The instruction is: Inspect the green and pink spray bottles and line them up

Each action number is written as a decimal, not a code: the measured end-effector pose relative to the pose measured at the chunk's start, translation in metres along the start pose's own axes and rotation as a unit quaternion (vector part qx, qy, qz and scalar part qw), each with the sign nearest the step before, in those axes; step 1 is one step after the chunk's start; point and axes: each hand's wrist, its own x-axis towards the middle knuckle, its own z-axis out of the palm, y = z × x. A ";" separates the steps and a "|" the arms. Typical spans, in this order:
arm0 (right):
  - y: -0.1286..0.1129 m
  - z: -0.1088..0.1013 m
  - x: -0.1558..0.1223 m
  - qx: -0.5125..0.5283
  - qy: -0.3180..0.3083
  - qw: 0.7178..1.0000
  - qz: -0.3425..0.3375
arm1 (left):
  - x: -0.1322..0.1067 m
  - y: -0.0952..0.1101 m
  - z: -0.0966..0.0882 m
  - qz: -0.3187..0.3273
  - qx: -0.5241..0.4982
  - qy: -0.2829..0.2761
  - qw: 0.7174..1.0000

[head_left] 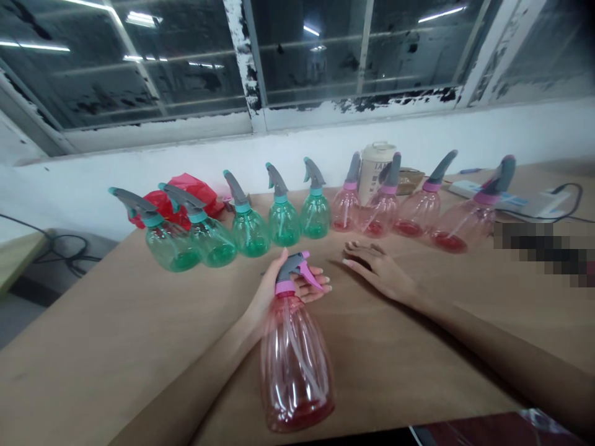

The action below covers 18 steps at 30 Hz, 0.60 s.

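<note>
A clear pink spray bottle (297, 365) with a grey-and-pink trigger head is near me at the front of the table. My left hand (274, 285) holds it round the head and neck, the thumb along the back and the fingers behind the trigger. Palm down, my right hand (379, 269) lies on the table to the right, its fingers stretched out and holding nothing. Beyond my hands, several green spray bottles (251, 232) stand in a row at the left. Several more pink spray bottles (418, 214) continue the row at the right, nearest my right hand.
Behind the green bottles lies a red plastic bag (198, 192). A lidded beige cup (374, 167) stands behind the pink ones. White power strips (534, 201) with a black cable are at the back right. A wall with windows (307, 56) borders the wooden table (139, 328).
</note>
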 end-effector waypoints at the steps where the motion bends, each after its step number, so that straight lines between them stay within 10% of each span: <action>1: 0.000 0.000 0.000 0.000 -0.001 1.000 0.001 | 0.002 0.000 -0.003 -0.008 -0.006 0.000 1.000; 18: 0.001 0.003 -0.001 -0.005 0.000 1.000 0.013 | -0.003 -0.003 0.002 -0.003 0.028 0.034 0.999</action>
